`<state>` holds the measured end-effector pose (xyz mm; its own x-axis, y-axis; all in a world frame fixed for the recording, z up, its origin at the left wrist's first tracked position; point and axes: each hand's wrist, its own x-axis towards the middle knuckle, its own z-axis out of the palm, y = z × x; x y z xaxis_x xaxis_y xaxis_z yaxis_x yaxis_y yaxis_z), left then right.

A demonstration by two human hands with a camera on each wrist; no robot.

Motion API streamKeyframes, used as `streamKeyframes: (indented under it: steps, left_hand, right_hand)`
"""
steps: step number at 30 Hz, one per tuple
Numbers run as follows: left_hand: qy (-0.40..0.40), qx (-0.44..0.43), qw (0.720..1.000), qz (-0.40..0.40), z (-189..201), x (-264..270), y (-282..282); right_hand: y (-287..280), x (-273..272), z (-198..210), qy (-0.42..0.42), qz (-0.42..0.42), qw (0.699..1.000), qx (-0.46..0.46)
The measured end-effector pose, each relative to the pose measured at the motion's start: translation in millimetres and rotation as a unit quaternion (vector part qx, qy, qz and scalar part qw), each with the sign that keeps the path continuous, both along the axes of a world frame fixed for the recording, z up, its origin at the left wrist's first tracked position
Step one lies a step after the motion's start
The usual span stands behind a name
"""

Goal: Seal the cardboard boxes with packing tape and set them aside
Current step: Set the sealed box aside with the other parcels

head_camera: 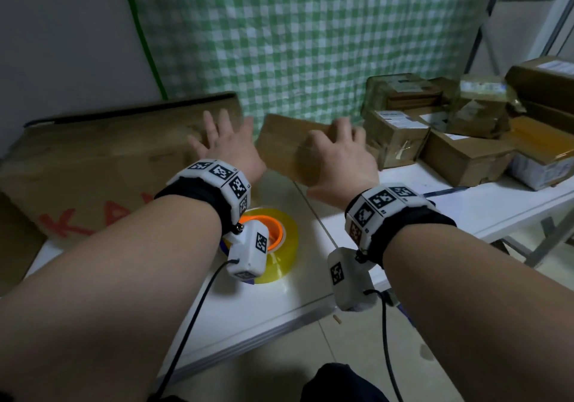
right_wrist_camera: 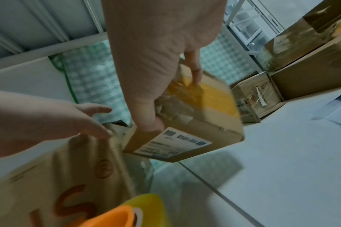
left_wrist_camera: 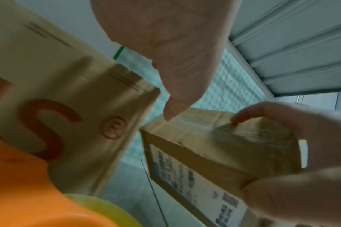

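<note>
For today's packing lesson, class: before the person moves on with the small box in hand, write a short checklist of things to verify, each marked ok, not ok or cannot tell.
1. Right hand grips the small box firmly, thumb and fingers round it: ok.
2. Left hand free to help, fingers spread: ok.
3. Tape already across the small box's top: ok; whether every seam is sealed: cannot tell.
4. Tape roll within reach on the white table: ok.
5. Free room among the stacked boxes at the right: cannot tell.

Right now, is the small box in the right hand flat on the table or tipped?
Tipped. The small box is gripped by the right hand, one corner raised above the table.
</note>
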<state>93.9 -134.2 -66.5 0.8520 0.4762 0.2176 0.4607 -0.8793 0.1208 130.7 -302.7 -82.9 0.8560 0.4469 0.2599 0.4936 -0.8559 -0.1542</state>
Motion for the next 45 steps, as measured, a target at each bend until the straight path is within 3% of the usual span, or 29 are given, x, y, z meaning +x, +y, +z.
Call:
streamKeyframes:
  steps: [3,10,16,24,29,33,39,42,45]
  left_hand:
    - [0.039,0.003,0.999,-0.011,-1,1,3]
    - [0.08,0.081,0.993,0.009,-8,10,16]
    - [0.025,0.141,0.99,0.01,-17,22,19]
    - [-0.03,0.128,0.991,-0.025,-21,22,29]
    - [-0.056,0.095,0.993,-0.03,-13,7,43]
    - [-0.009,0.045,0.998,-0.053,-2,-10,47]
    - [0.028,0.012,0.993,-0.111,5,-31,51]
    - [0.041,-0.005,0.991,-0.126,4,-41,52]
    - [0.043,-0.021,0.987,-0.151,1,-49,60]
  right_hand:
    - [3,7,-12,0.001,0.034,0.999,-0.029]
    - [11,38,-28,0.014,-0.044,0.983,-0.178]
    - [54,61,-41,0.177,0.072,0.979,-0.068]
    - [77,78,-43,0.21,0.075,0.968,-0.118]
    - [83,55,-30,0.176,0.137,0.973,-0.055]
    - [84,23,-21,0.234,0.182,0.955,-0.018]
    - [83,-22,-30,0.342,0.158,0.92,-0.111]
    - [84,-45,-31,0.329,0.172,0.906,-0.204]
    - [82,-54,-34,0.295,0.167,0.915,-0.221]
